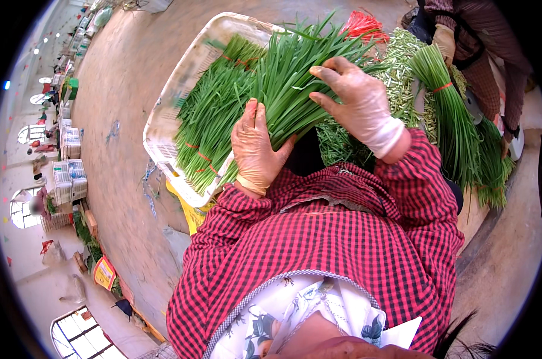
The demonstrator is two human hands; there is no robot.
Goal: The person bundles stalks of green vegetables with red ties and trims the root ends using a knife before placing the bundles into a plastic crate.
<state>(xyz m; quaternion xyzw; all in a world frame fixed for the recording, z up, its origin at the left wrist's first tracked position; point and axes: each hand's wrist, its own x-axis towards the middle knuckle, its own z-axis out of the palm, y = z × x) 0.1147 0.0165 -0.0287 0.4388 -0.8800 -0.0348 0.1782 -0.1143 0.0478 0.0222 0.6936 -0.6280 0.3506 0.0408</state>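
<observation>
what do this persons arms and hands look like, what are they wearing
Both arms are in red-and-black checked sleeves. The left hand wears a thin, translucent glove with a rolled cuff at the wrist; the right hand wears the same kind, whitish and bunched at the wrist.

The lower stalk ends of the held chive bunch (pixel 295 90) disappear behind the left hand (pixel 256 149) and the red checked sleeves (pixel 342 239), and the right hand (pixel 357 102) covers part of its leaves. The white crate (pixel 163 131) shows only its near rim, its floor buried under tied bundles. At far left, stacked crates (pixel 67 179) and figures are too small and blurred to tell apart.
</observation>
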